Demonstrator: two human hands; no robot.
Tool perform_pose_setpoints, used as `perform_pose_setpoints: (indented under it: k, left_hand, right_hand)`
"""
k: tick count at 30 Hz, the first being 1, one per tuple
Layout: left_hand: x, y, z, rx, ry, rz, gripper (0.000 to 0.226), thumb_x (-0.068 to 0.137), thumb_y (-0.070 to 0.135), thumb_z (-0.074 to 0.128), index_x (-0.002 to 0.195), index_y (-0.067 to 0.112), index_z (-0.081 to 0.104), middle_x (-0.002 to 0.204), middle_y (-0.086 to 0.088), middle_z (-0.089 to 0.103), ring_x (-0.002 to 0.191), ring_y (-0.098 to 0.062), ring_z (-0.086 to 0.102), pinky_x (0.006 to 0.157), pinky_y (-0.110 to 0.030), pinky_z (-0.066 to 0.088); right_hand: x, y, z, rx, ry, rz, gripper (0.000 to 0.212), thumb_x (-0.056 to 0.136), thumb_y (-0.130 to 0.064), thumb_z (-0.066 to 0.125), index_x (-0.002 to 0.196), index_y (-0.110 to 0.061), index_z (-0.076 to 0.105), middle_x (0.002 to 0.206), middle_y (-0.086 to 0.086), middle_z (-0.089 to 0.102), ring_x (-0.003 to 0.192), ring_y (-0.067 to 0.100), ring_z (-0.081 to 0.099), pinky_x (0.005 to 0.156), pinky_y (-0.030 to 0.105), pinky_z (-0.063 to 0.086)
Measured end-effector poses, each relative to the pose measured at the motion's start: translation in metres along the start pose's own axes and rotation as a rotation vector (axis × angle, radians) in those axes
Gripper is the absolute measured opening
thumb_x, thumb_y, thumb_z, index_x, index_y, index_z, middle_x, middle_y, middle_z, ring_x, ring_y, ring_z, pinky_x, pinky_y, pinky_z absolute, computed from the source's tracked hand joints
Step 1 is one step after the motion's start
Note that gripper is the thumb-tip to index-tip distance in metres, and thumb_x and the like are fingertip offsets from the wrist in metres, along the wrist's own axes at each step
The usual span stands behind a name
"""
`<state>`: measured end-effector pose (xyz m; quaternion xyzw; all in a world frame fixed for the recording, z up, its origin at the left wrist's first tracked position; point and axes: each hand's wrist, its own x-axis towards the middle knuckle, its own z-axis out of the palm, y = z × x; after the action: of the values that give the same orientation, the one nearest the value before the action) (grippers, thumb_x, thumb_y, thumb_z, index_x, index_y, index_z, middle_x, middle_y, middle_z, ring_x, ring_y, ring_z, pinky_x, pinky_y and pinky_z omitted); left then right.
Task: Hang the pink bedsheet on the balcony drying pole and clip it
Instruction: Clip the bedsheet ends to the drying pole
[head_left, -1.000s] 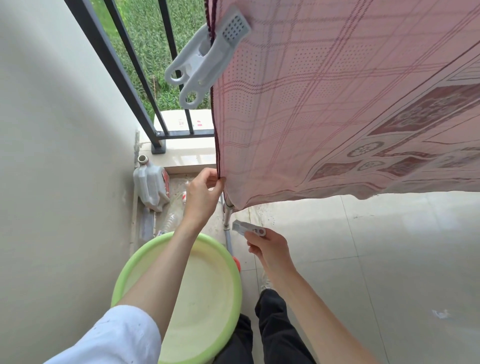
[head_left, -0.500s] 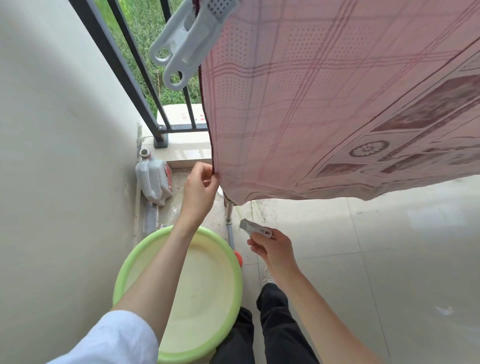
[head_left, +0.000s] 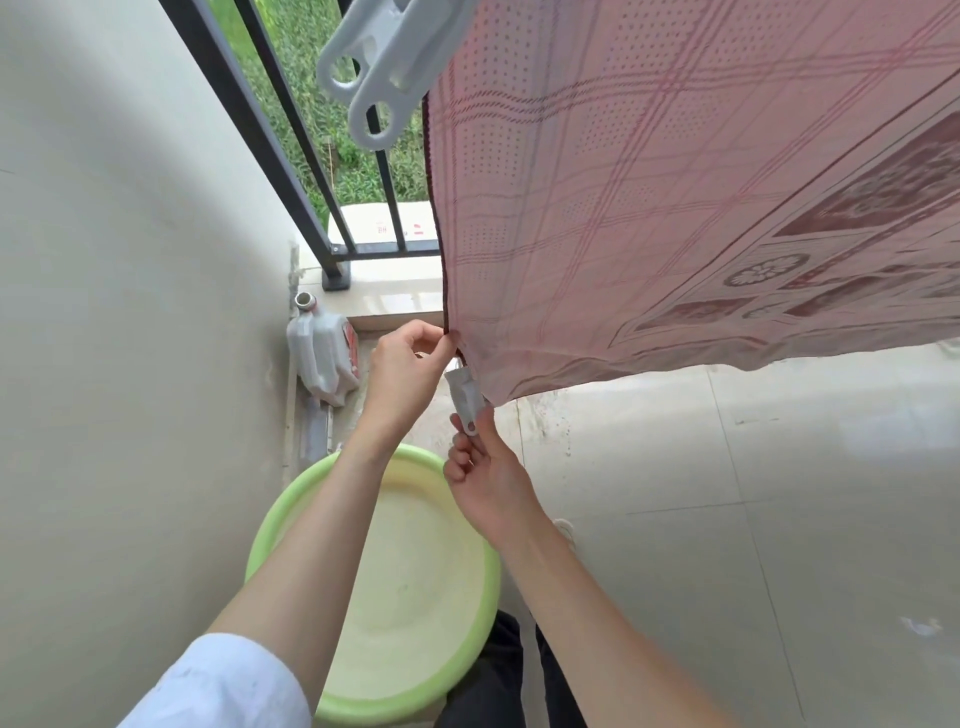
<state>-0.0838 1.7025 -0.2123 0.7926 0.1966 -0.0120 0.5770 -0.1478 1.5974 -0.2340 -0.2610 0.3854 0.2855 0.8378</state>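
Two hands work the pink bedsheet (head_left: 649, 218): left hand (head_left: 405, 371) pinches its lower corner hem, right hand (head_left: 485, 467) grips a small clip (head_left: 466, 397) just below. Fabric judged thin, limp, light; hold the stitched hem.

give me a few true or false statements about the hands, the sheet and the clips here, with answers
1. The left hand pinches the pink bedsheet at its lower corner. True.
2. The right hand is empty. False: it holds a small clip up to that corner.
3. A large white clip sits at the sheet's top edge. True.
4. The green basin holds wet laundry. False: nothing shows inside it.
5. A white jug stands by the wall. True.
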Motion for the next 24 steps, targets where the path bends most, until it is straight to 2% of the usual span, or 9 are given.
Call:
perform_pose_setpoints:
  k: [5, 13, 16, 19, 22, 24]
  left_hand:
    - [0.000, 0.004, 0.001, 0.000, 0.057, -0.036, 0.021, 0.081, 0.027, 0.066, 0.061, 0.027, 0.061, 0.058, 0.013, 0.060, 0.054, -0.004, 0.050, 0.064, -0.029, 0.041]
    - [-0.006, 0.007, 0.002, 0.086, 0.093, -0.015, 0.021, 0.082, 0.028, 0.065, 0.062, 0.028, 0.059, 0.064, 0.013, 0.062, 0.062, -0.004, 0.055, 0.068, -0.028, 0.044]
    - [-0.010, 0.008, 0.002, 0.148, 0.124, 0.041, 0.018, 0.083, 0.027, 0.064, 0.065, 0.026, 0.061, 0.066, 0.017, 0.059, 0.076, -0.009, 0.054, 0.068, -0.024, 0.037]
    - [-0.013, 0.009, 0.004, 0.191, 0.161, 0.068, 0.016, 0.083, 0.027, 0.065, 0.067, 0.024, 0.062, 0.066, 0.018, 0.055, 0.088, -0.016, 0.048, 0.074, -0.028, 0.035]
    - [-0.013, 0.009, 0.006, 0.168, 0.170, 0.040, 0.020, 0.084, 0.027, 0.063, 0.065, 0.022, 0.060, 0.066, 0.013, 0.053, 0.093, -0.026, 0.053, 0.081, -0.037, 0.043]
    - [-0.012, 0.008, 0.008, 0.132, 0.144, -0.001, 0.021, 0.085, 0.030, 0.061, 0.066, 0.025, 0.056, 0.068, 0.006, 0.056, 0.092, -0.035, 0.058, 0.081, -0.049, 0.048]
  right_hand:
    - [0.009, 0.009, 0.013, 0.175, -0.029, -0.023, 0.031, 0.092, -0.036, 0.050, 0.091, -0.005, 0.057, 0.057, -0.003, 0.041, 0.045, 0.005, 0.033, 0.040, 0.015, 0.027]
    - [0.015, 0.010, 0.016, 0.189, -0.047, -0.042, 0.033, 0.094, -0.033, 0.048, 0.089, -0.003, 0.060, 0.056, -0.002, 0.042, 0.043, 0.004, 0.035, 0.041, 0.016, 0.029]
    - [0.018, 0.008, 0.018, 0.197, -0.065, -0.062, 0.033, 0.094, -0.034, 0.048, 0.089, -0.003, 0.060, 0.055, -0.003, 0.043, 0.042, 0.004, 0.036, 0.041, 0.015, 0.030]
    - [0.024, 0.003, 0.022, 0.213, -0.084, -0.087, 0.033, 0.094, -0.036, 0.047, 0.087, -0.006, 0.059, 0.052, -0.005, 0.043, 0.041, 0.004, 0.035, 0.042, 0.015, 0.029]
    - [0.029, 0.004, 0.024, 0.222, -0.160, -0.060, 0.034, 0.090, -0.040, 0.049, 0.086, -0.009, 0.061, 0.057, -0.004, 0.045, 0.048, 0.005, 0.037, 0.050, 0.016, 0.029]
    - [0.031, 0.005, 0.020, 0.165, -0.254, 0.007, 0.040, 0.084, -0.048, 0.052, 0.091, -0.012, 0.067, 0.073, -0.002, 0.057, 0.068, 0.008, 0.052, 0.066, 0.019, 0.040]
